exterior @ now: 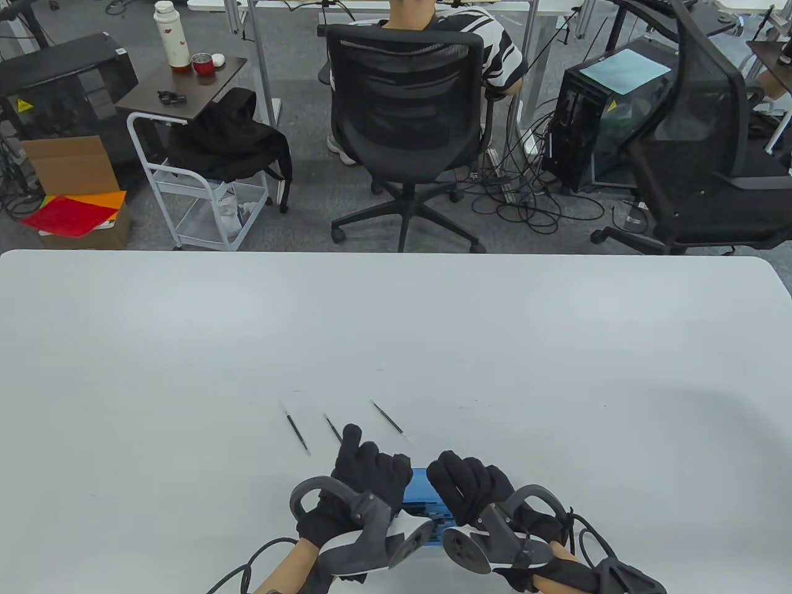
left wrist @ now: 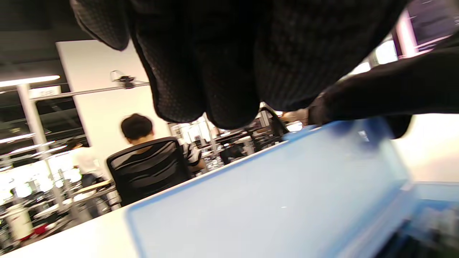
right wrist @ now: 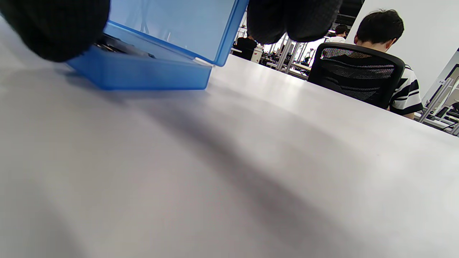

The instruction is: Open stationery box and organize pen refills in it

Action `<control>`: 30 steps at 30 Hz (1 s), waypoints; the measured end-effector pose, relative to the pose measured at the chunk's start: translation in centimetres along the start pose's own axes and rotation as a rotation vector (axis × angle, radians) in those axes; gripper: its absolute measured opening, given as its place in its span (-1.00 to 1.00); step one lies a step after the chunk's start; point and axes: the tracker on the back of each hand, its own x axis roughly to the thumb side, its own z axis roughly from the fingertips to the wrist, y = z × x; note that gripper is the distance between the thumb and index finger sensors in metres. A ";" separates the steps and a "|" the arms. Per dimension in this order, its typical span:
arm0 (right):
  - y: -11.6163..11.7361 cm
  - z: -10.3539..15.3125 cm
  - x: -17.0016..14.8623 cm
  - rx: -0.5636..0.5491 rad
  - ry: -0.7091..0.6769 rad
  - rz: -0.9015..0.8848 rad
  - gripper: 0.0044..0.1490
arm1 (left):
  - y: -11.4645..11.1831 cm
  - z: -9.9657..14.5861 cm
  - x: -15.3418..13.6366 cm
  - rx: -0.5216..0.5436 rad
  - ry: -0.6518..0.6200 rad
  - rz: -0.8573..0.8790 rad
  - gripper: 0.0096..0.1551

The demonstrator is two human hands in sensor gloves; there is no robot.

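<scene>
A blue translucent stationery box (exterior: 424, 495) lies near the table's front edge, between my two gloved hands. Its lid (right wrist: 172, 25) is raised at an angle above the base (right wrist: 143, 73), and dark contents show inside. My left hand (exterior: 371, 465) curls over the lid's left end, and its fingers (left wrist: 200, 71) hang above the lid's top edge (left wrist: 272, 186). My right hand (exterior: 463, 481) grips the box's right end, with fingertips (right wrist: 294, 18) at the lid's corner. Three thin black pen refills (exterior: 297, 433) (exterior: 333, 428) (exterior: 391, 422) lie loose on the table just beyond the left hand.
The white table (exterior: 396, 334) stretches wide beyond the refills. Past its far edge a person sits in a black office chair (exterior: 405, 117), with a white cart (exterior: 198, 185) to the left and a computer case (exterior: 606, 117) with cables to the right.
</scene>
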 end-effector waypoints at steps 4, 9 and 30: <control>0.0 0.0 0.0 0.000 -0.001 -0.002 0.57 | -1.0 -1.1 -2.4 -0.075 0.133 0.005 -0.42; 0.0 0.0 0.0 0.000 -0.001 -0.001 0.57 | -2.7 -2.3 -5.2 -0.142 0.266 -0.011 -0.42; 0.0 0.0 0.0 0.000 -0.003 -0.003 0.57 | -12.1 -5.1 -11.2 -0.460 0.623 0.059 -0.37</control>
